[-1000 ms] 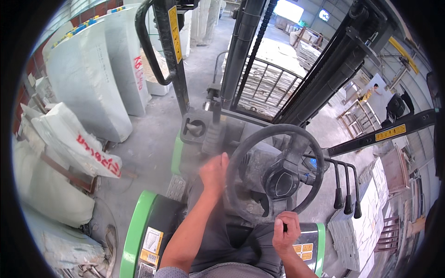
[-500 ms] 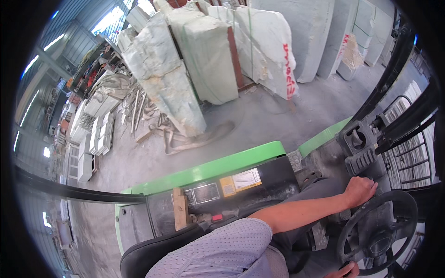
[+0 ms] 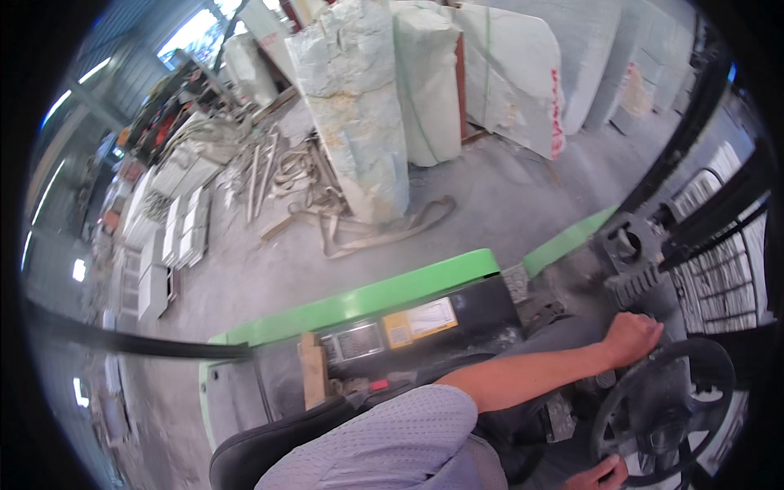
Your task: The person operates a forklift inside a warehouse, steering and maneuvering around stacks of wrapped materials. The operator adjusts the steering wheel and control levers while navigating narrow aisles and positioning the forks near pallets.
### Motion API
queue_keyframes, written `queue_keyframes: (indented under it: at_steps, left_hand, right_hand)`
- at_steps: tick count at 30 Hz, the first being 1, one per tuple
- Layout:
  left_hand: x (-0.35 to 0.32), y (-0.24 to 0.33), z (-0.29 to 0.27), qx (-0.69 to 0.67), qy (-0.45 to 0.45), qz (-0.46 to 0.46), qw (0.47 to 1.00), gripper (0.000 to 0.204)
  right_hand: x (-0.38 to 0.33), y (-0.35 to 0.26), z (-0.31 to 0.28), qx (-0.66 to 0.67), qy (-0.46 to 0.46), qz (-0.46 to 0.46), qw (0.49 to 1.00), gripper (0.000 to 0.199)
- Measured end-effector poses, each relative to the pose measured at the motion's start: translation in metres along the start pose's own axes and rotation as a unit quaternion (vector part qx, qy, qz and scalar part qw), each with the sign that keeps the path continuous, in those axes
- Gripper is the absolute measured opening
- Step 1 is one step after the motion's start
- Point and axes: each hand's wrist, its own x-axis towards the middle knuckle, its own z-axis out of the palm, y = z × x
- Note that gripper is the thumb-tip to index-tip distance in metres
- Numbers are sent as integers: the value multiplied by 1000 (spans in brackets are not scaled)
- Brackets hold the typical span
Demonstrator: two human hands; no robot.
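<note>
My left hand point(image 3: 632, 340), at the end of a bare forearm, is closed beside the far-left rim of the black steering wheel point(image 3: 727, 367). What its fingers wrap round is hidden beneath them. At the lower edge of the view, my right hand point(image 3: 600, 475) has its fingers curled at the wheel's near rim. Only part of that hand shows. Beyond the wheel, a dark console point(image 3: 627, 245) with a round recess stands by the cab post.
Green bodywork point(image 3: 367, 286) edges the vehicle, with a wooden block point(image 3: 313, 371) beside the black seat point(image 3: 253, 437). Outside stand large pale stone slabs point(image 3: 355, 114), with a strap point(image 3: 367, 238) on the floor point(image 3: 482, 204). Stacked pale slabs point(image 3: 186, 229) lie farther left.
The stone slabs and floor strap have shifted right in the view, while the vehicle stays nearly in place. My left hand keeps its position; my right hand has moved slightly.
</note>
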Motion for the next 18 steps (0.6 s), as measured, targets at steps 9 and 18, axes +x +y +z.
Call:
queue_keyframes:
  at_steps: [9, 18]
  left_hand:
    - [-121, 10, -173, -30, -32, 47, 998, 39]
    - [-289, 75, -322, -122, -90, 34, 988, 33]
  right_hand:
    - [-147, -120, 28, -102, 64, -155, 980, 16]
    - [-279, -250, -40, -56, 105, -236, 964, 16]
